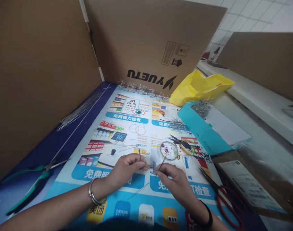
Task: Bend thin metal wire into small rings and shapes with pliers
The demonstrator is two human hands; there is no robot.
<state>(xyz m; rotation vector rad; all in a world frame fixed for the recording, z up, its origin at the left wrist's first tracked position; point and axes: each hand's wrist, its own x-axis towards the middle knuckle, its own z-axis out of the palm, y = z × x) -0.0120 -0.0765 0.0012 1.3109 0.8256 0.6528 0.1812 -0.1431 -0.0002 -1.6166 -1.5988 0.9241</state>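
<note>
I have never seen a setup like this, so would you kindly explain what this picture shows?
There is no machine: a person works with two bare hands, seen from a camera worn on the head, looking forward and down. The left hand pinches a thin dark strand, the right hand a slim rod-like piece; whether they join is unclear. Below lies a printed sheet, with green-handled pliers at left, red-handled scissors at right, and a yellow bag farther back.
</note>
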